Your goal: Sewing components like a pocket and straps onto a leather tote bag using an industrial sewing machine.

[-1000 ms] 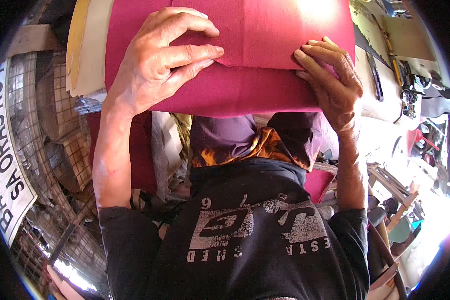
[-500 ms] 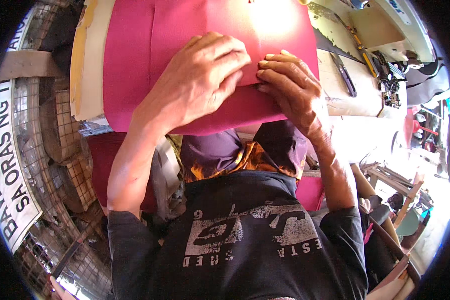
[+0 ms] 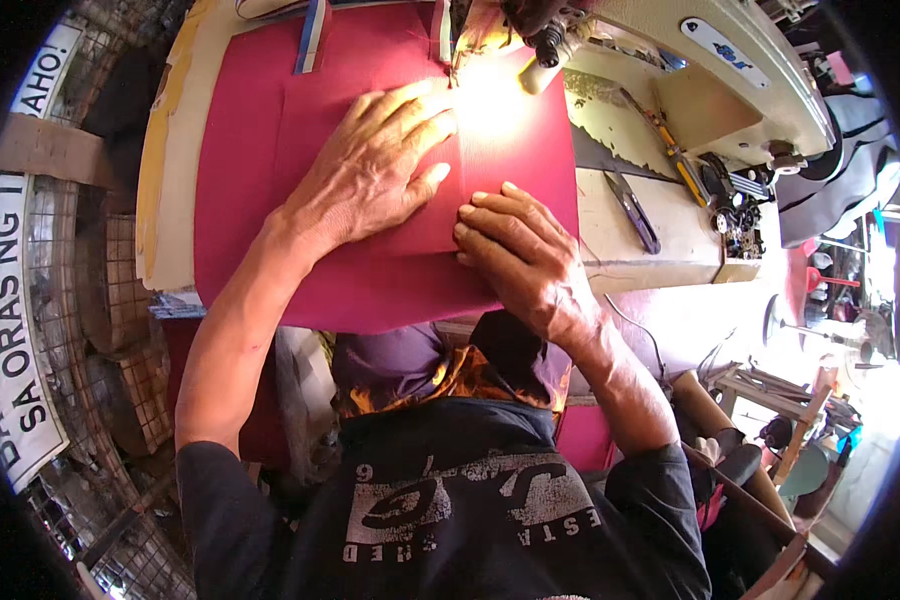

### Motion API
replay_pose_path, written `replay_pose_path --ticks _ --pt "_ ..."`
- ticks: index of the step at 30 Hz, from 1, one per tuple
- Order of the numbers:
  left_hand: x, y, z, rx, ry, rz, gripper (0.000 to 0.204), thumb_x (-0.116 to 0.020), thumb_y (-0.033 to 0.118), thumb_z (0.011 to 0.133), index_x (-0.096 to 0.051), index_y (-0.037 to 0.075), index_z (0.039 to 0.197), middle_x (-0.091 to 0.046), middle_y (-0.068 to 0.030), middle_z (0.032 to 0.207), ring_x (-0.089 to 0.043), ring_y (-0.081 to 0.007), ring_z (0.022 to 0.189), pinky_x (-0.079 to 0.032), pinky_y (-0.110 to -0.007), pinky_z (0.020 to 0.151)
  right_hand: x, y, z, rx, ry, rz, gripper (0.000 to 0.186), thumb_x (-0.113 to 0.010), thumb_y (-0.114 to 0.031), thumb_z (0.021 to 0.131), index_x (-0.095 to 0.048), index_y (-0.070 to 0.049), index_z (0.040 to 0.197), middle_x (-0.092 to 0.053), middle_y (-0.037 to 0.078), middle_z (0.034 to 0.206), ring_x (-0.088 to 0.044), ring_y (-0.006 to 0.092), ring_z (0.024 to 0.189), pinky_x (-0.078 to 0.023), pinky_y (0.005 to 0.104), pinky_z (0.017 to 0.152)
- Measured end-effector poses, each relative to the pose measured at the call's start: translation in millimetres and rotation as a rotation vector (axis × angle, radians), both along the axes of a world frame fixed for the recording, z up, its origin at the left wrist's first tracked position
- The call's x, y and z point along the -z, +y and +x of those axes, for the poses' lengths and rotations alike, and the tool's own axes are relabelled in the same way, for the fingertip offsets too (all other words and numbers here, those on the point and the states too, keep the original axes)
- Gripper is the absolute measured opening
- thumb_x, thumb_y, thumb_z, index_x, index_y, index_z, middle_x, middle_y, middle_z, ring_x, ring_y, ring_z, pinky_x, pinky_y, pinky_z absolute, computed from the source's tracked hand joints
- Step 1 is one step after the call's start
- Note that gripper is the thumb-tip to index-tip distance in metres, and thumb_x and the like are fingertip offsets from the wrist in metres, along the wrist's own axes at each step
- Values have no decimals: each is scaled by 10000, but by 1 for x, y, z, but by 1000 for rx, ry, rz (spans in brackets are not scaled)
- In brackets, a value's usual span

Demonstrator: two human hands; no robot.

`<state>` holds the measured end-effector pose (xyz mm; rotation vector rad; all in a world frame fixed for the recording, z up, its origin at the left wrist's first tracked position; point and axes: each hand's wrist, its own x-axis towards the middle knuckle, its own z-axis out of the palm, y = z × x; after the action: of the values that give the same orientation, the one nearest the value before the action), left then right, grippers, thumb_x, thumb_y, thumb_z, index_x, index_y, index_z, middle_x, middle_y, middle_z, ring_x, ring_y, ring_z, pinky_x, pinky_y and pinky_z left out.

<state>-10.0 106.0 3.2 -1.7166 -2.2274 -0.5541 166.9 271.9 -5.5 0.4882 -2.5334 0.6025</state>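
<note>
Our red cloth (image 3: 400, 270) lies by the sewing machine (image 3: 662, 28), under our left hand (image 3: 365, 172), curled earlier and now flat with fingers out; our right hand (image 3: 530, 258) touches the cloth too, whether pinching we cannot tell.

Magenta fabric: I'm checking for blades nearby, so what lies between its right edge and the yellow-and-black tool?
In the head view, apparently a dark utility knife lies on the pale surface between the fabric and that tool.

Two sets of fingers (image 3: 435, 132), one sewing machine (image 3: 780, 75)
</note>
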Motion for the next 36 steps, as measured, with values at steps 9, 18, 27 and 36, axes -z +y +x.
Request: replay_pose_path --ticks 9,18,27,36 --pt "-10 1 -11 13 -108 -133 547 -649 277 905 -549 81 1406 -506 -144 1488 -472 -323 1359 -372 -480 1122 -9 4 -1 -42 -97 11 316 -717 -136 822 -711 -3 1109 -667 165 1232 -626 333 1221 -468 517 1099" --pt "-14 2 -13 31 -137 -144 587 -654 319 891 -556 71 1414 -507 -175 1474 -463 -357 1361 -360 -509 1119 -19 10 -4 -83 -182 45 369 -693 -140 817 -699 8 1155 -663 173 1246 -624 333 1233 -457 518 1114" --pt "-14 4 -18 28 -156 -152 593 -680 302 873 -562 47 1395 -510 -186 1463 -452 -357 1371 -350 -517 1129 -20 13 -10 -84 -195 21 366 -669 -119 831 -689 14 1172 -651 183 1275 -610 341 1256 -447 525 1123" --pt "-10 1 -17 44 -160 -103 516 -716 296 878 -620 61 1328 -533 -158 1446 -459 -342 1384 -353 -525 1123 -22 19 -9 -106 -240 32 442 -641 -118 828 -662 16 1249 -631 186 1314 -589 339 1289 -425 526 1146"
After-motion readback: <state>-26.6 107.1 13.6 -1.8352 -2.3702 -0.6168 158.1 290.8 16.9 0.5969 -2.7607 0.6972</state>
